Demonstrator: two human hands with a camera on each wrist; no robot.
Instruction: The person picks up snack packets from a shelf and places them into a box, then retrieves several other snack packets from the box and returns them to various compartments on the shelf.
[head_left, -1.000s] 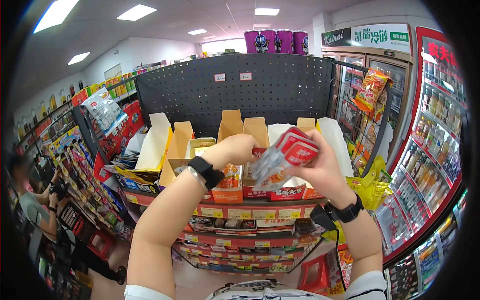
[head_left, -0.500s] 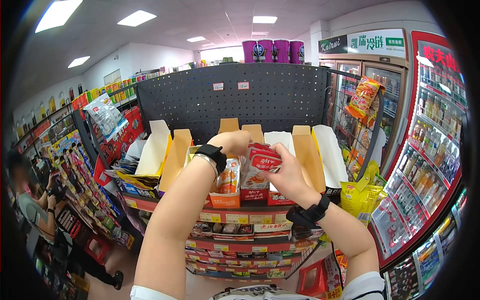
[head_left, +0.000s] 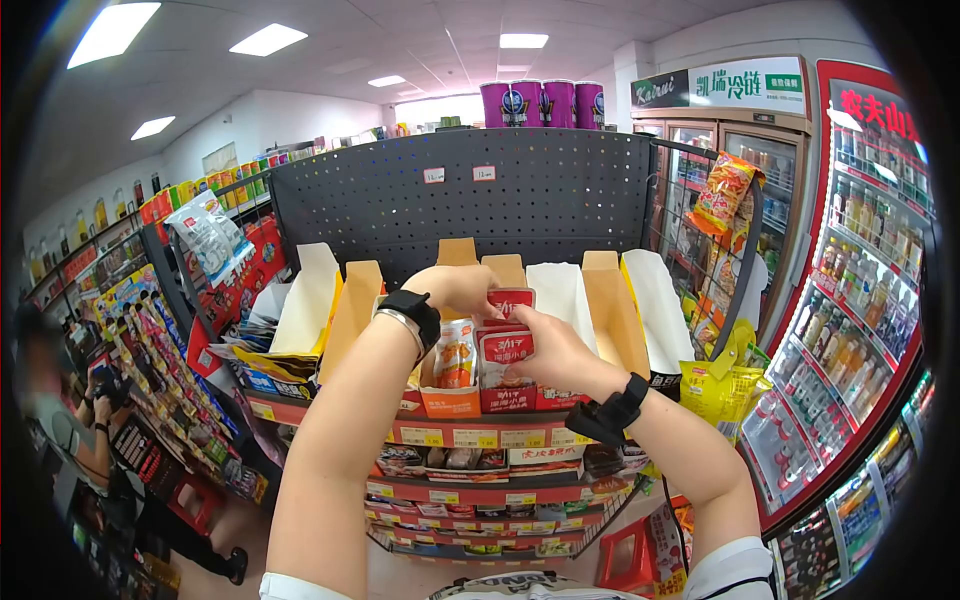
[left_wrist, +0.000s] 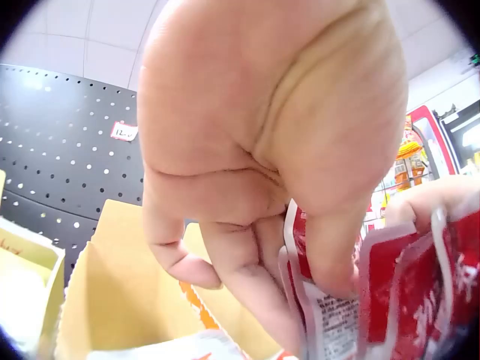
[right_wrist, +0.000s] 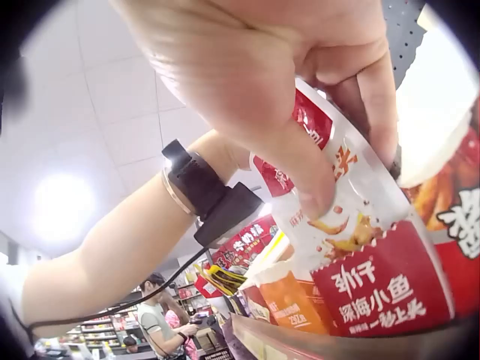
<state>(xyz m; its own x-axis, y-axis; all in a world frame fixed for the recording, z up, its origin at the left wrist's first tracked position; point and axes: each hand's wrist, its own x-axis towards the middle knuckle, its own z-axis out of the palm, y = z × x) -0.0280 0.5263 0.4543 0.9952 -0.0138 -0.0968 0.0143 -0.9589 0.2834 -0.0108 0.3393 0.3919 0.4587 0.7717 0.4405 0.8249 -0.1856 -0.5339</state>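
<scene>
Red-and-white snack packets [head_left: 506, 348] stand upright at the red display box [right_wrist: 382, 292], their lower part behind its front wall. My right hand [head_left: 562, 345] grips them from the right, thumb across the front and fingers behind. My left hand [head_left: 462, 288] reaches in from the left, palm down. Between its thumb and fingers it pinches a red packet [left_wrist: 330, 319] at the back of the bunch. Just left of the red box is an orange box [head_left: 452, 402] holding an orange-and-white packet [head_left: 456, 352].
More open cartons line the shelf, including a tall white flap [head_left: 655, 310] at the right. A black pegboard [head_left: 460, 200] rises behind them. Yellow bags [head_left: 722, 395] hang at the right end. A person [head_left: 85, 420] stands in the aisle at left.
My right hand has brought the packets from a tilted fan at the right, leftward and down, to upright in the red box. My left hand has stayed over the boxes and pinches a rear packet.
</scene>
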